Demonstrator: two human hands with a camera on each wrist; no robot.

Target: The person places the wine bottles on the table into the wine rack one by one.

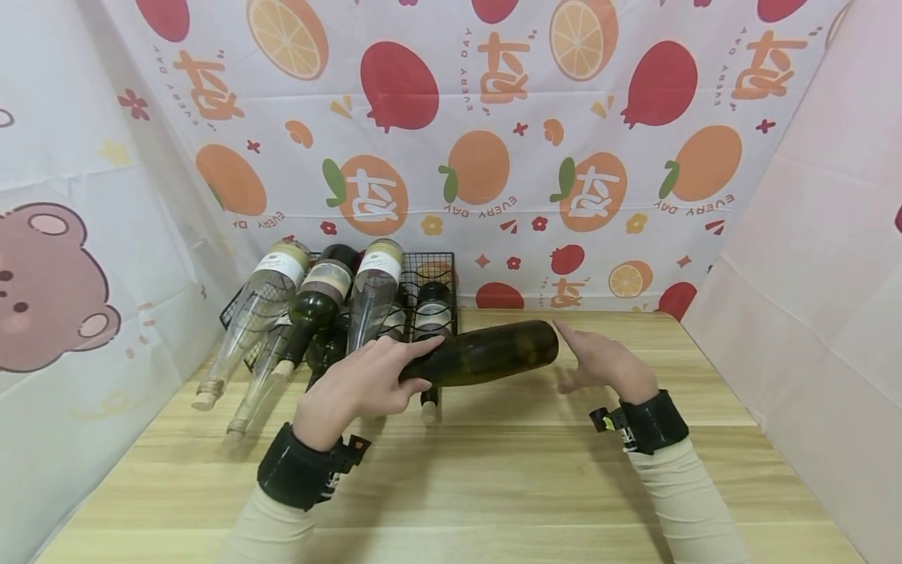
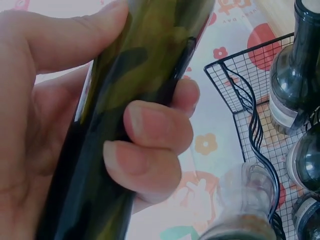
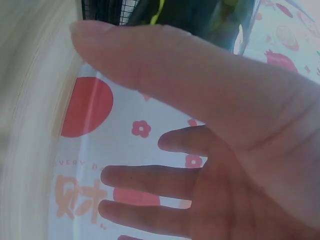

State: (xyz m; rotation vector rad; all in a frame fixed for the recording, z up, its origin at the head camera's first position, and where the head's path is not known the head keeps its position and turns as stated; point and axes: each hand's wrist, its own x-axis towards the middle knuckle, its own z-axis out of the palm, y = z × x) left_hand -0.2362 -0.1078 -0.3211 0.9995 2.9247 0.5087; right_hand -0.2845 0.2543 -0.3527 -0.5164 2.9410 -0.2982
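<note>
A dark green glass bottle (image 1: 493, 352) lies nearly level above the table, its base pointing right. My left hand (image 1: 362, 380) grips it near its left end. In the left wrist view the thumb and curled fingers (image 2: 150, 122) wrap round the green glass (image 2: 120, 90). My right hand (image 1: 609, 364) is just beyond the base, with thumb and fingers spread. In the right wrist view the right hand (image 3: 220, 165) holds nothing, and part of the bottle (image 3: 200, 20) shows behind the thumb. The bottle's left end is hidden by the left hand in the head view.
A black wire rack (image 1: 454, 286) stands at the back left of the wooden table (image 1: 535, 486). Several corked bottles lie in it, including a clear bottle (image 1: 257, 313), a green bottle (image 1: 313, 309) and a dark bottle (image 1: 433, 313). Printed cloth (image 1: 451, 133) hangs behind.
</note>
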